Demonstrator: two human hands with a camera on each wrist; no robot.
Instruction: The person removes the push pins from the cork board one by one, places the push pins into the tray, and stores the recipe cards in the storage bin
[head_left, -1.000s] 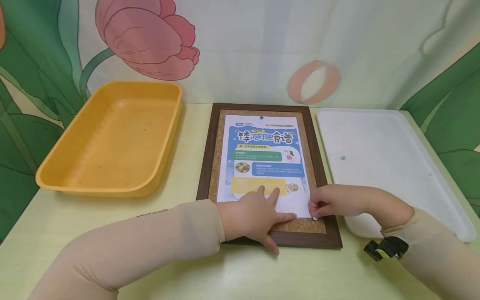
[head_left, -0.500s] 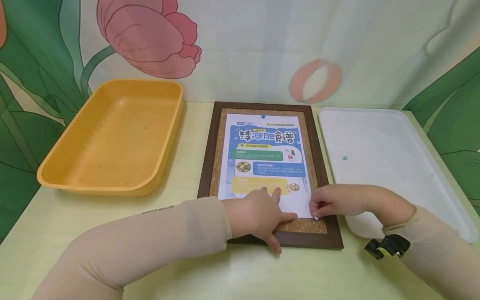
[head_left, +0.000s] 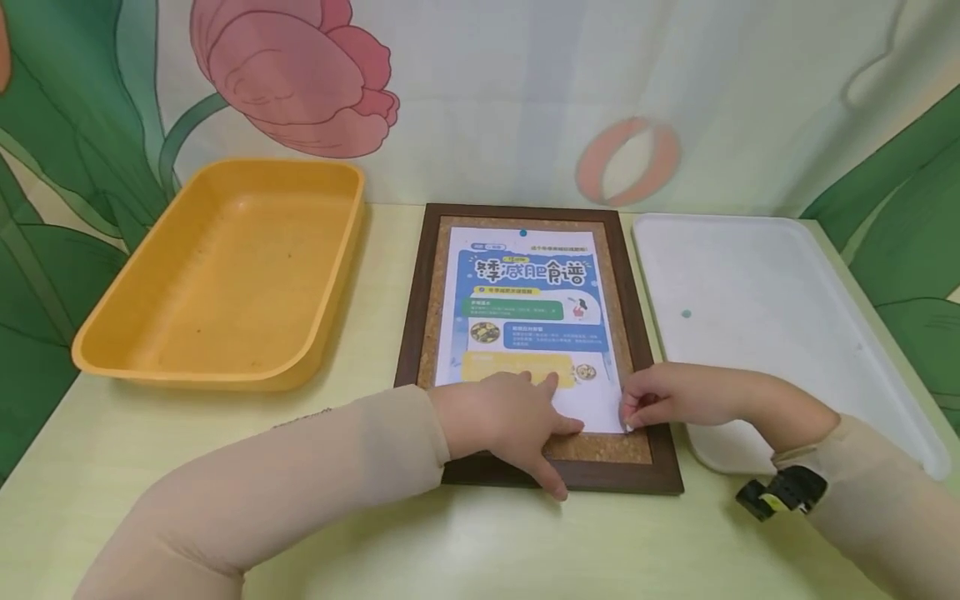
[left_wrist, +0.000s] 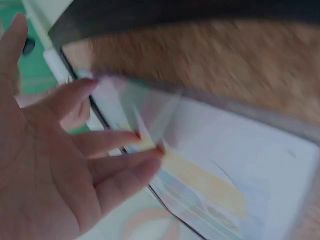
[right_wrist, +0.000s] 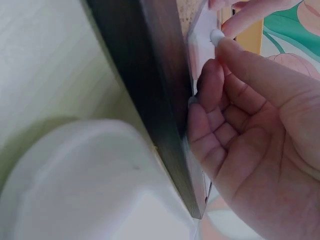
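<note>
A printed sheet of paper (head_left: 536, 333) lies on a cork board (head_left: 596, 447) with a dark brown wooden frame (head_left: 622, 477). A teal thumbtack (head_left: 522, 233) sits at the sheet's top middle. My left hand (head_left: 506, 417) rests spread over the sheet's lower part, its thumb reaching across the near frame edge. At the sheet's lower right corner my right hand (head_left: 675, 398) has its fingers curled, with a small white thing (head_left: 628, 428) at the thumb tip. The right wrist view also has this white thing (right_wrist: 216, 37) pinched against the paper; I cannot tell its exact kind.
Left of the board stands a deep yellow tray (head_left: 330, 333). A white tray (head_left: 757, 275) on the right bears a small teal piece (head_left: 686, 314) and partly lies under my right forearm. A flower-printed curtain (head_left: 480, 108) closes off the table's back.
My left hand has shifted slightly, its thumb now angled farther over the near frame edge. The right hand stays at the sheet's lower right corner, its wrist slightly moved. The view sways a little.
</note>
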